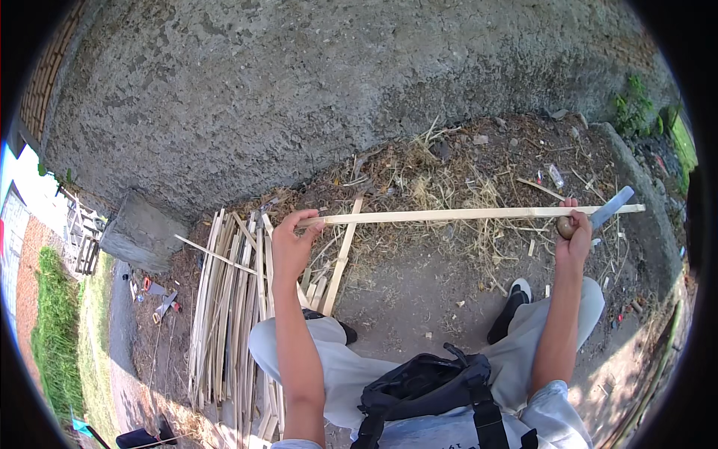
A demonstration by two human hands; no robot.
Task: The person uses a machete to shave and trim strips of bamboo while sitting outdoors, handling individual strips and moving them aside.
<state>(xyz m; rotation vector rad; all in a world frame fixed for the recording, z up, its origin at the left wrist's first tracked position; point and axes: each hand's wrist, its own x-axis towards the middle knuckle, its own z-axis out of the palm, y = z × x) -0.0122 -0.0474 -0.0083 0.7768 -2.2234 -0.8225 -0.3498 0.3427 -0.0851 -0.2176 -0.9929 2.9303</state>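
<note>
A long pale bamboo strip [441, 215] stretches sideways in front of me, nearly level. My left hand [294, 238] is closed round its left end, thumb and fingers pinching it. My right hand [574, 233] grips a knife by its rounded wooden handle [565, 227]. The broad grey knife blade [613, 207] points up and right, crossing the strip near its right end. The fingers of that hand also touch the strip; how they share the grip between strip and handle is partly hidden.
Many split strips [228, 314] lie in a pile at my left. Two saws [163, 303] rest on the ground farther left. A rough concrete wall [299, 90] rises ahead, with a concrete block [142, 232] at its left. Straw and shavings [449, 194] cover the dirt near a plastic bottle [556, 176].
</note>
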